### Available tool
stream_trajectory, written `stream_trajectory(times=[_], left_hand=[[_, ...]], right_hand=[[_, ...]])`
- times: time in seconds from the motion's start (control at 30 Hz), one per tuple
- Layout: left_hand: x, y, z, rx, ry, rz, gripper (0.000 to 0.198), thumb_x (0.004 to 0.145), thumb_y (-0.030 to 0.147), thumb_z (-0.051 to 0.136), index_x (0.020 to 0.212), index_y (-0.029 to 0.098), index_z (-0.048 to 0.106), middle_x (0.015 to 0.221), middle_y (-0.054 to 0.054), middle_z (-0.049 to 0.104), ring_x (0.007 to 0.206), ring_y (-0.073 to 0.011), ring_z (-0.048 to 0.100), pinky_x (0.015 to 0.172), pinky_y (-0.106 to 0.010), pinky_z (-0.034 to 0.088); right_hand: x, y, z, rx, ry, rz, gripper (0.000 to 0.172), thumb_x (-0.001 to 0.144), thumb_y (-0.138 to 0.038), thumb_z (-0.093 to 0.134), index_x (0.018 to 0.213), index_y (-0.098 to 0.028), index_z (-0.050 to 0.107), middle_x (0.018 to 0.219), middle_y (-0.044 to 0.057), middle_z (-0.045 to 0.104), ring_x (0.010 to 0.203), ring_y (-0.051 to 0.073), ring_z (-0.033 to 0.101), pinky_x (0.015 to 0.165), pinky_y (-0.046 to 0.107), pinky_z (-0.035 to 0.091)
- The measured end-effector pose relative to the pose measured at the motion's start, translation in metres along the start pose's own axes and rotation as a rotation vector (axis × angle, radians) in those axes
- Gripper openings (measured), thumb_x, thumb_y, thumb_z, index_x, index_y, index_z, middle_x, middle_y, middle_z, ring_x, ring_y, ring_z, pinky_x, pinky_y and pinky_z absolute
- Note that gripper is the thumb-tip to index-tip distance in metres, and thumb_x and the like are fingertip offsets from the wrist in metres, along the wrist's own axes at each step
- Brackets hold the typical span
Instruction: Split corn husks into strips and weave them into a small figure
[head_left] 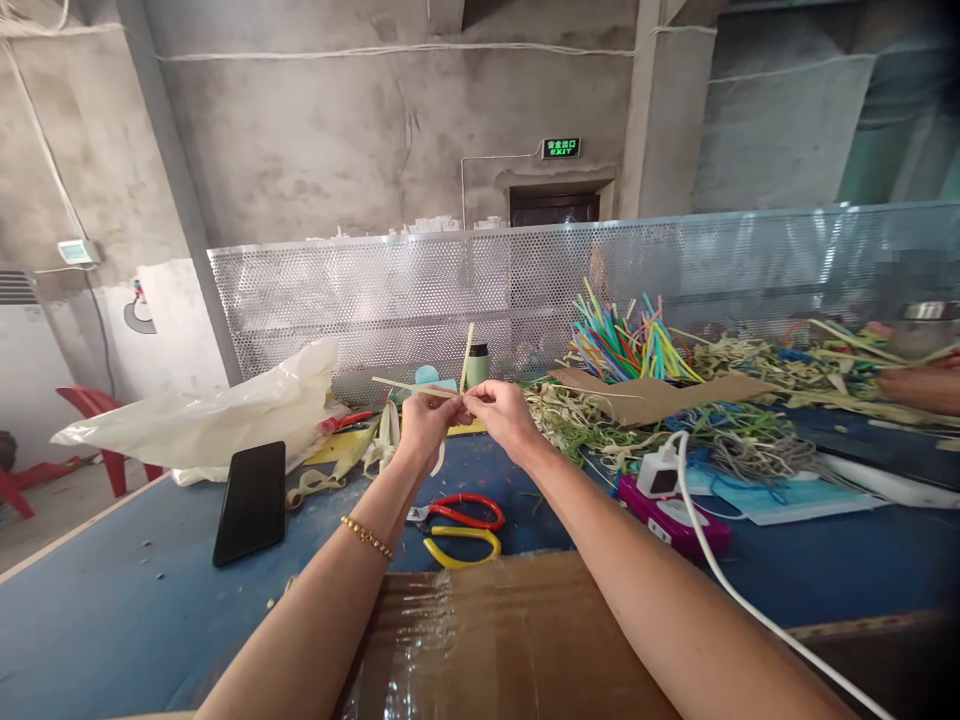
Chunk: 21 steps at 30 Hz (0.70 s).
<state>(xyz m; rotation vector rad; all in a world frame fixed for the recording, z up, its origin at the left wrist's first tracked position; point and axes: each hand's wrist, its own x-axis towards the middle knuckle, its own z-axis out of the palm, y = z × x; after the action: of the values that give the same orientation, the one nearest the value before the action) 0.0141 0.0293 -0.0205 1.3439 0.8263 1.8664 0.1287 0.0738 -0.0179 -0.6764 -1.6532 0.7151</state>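
Observation:
Both my hands meet above the middle of the table, pinching several pale straw-like strips [469, 352] where they cross. My left hand [427, 428] grips them from the left, fingers closed. From the right, my right hand [501, 412] closes thumb and fingertips on the same crossing point. One strip end stands nearly upright, another points left, and one hangs below the left hand. The exact crossing is partly hidden by my fingers. Below the hands lie scissors [469, 513] with one red and one yellow handle. A cardboard box [517, 640] sits between my forearms.
A black phone [250, 503] and a plastic bag [217, 415] lie left. Behind are a green bottle [477, 367], dried fibres [577, 425] and colourful pipe-cleaner-like sticks [630, 340]. A purple power strip [675, 515] with a white cable is right. Another person's hand [919, 388] shows far right.

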Motion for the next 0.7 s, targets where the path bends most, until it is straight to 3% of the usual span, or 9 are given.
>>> stream_trajectory(times=[0.23,0.47,0.7], left_hand=[[0.001,-0.005,0.005,-0.110,0.101,0.037,0.019,0.058,0.022,0.076,0.064,0.011,0.061,0.059,-0.001,0.061,0.053,-0.0127,0.059,0.058,-0.027,0.046],[0.003,-0.012,0.004,-0.148,0.008,0.000,0.020,0.062,0.026,0.075,0.069,0.011,0.063,0.060,-0.002,0.063,0.056,-0.0125,0.058,0.061,-0.026,0.045],[0.008,-0.013,-0.008,-0.152,0.125,-0.061,0.026,0.056,0.026,0.081,0.063,0.009,0.062,0.057,-0.002,0.061,0.051,-0.0085,0.054,0.056,-0.024,0.043]], right_hand=[[-0.004,0.000,0.012,0.026,0.085,-0.019,0.008,0.067,-0.024,0.057,0.067,-0.016,0.060,0.063,0.004,0.064,0.059,0.017,0.061,0.055,0.027,0.048],[-0.006,0.000,0.018,0.207,0.123,0.089,0.012,0.066,-0.028,0.061,0.067,-0.016,0.062,0.062,0.004,0.065,0.059,0.016,0.061,0.058,0.028,0.050],[-0.012,-0.008,0.018,0.294,-0.022,0.123,0.017,0.067,-0.030,0.063,0.072,-0.015,0.069,0.070,0.005,0.069,0.064,0.015,0.060,0.062,0.027,0.048]])
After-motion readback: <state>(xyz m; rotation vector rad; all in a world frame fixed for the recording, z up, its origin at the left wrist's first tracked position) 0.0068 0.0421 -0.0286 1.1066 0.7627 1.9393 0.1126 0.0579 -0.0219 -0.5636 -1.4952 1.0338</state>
